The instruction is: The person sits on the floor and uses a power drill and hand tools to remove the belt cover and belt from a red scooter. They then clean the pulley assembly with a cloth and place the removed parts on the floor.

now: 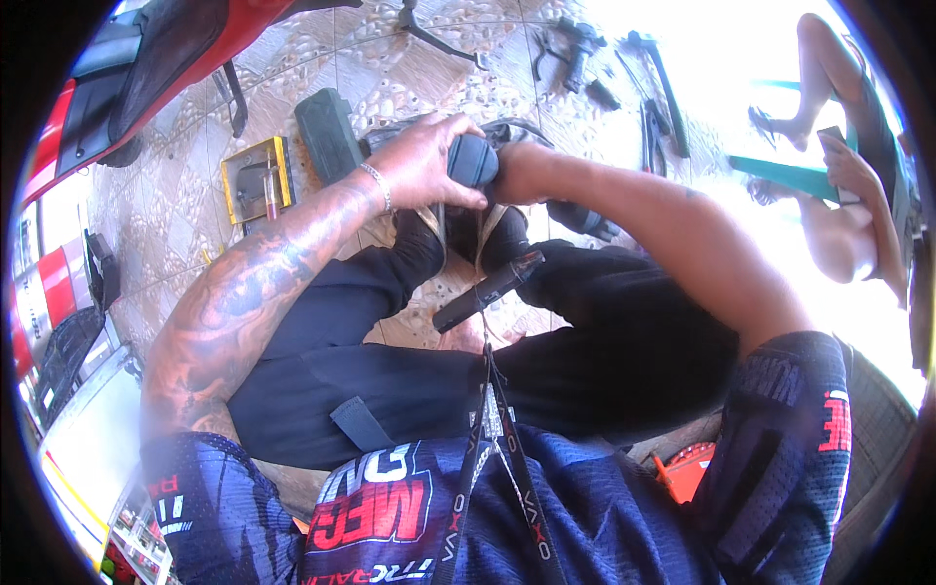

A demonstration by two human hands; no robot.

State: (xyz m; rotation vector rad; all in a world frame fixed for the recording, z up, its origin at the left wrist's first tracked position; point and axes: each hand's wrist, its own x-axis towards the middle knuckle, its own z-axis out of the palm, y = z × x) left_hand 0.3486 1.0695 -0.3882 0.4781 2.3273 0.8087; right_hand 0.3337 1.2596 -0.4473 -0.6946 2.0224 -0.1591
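Note:
Between my hands is a dark, rounded block-like thing (472, 162), perhaps the end of a power tool; its full shape is hidden. My left hand (432, 161) closes on its left side, fingers over the top and thumb beneath. Against its right side my right hand (524, 174) is curled, most of its fingers out of sight. Beneath and behind the hands lies a dark bulky thing (512, 132), largely covered. Both feet in strapped sandals (430, 230) are just below the hands.
A long dark case (329, 136) and a yellow-edged box (257, 181) stand to the left. Several dark tools (577, 54) lie on the tiled floor ahead. A red motorcycle (185, 58) is at upper left. Another person (848, 185) sits at right. A black cylinder (487, 292) hangs from my lanyard.

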